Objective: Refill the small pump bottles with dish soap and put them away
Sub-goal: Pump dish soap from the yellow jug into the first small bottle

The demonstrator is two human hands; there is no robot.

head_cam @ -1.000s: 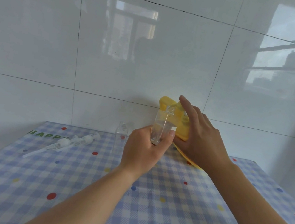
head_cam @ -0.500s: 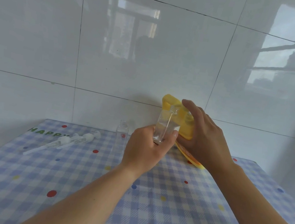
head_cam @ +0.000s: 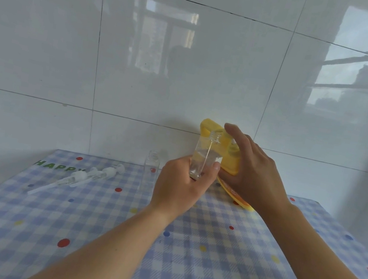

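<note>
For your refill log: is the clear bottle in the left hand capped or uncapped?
Uncapped: the bottle has a bare neck; two pump heads lie on the tablecloth.

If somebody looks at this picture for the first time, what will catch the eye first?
The bright yellow plastic soap bottle, tilted in the right hand near the white tiled wall, stands out first. Just in front of it, the left hand holds up a small clear square bottle. On the blue checked tablecloth, two white pump heads lie at the left.
</note>
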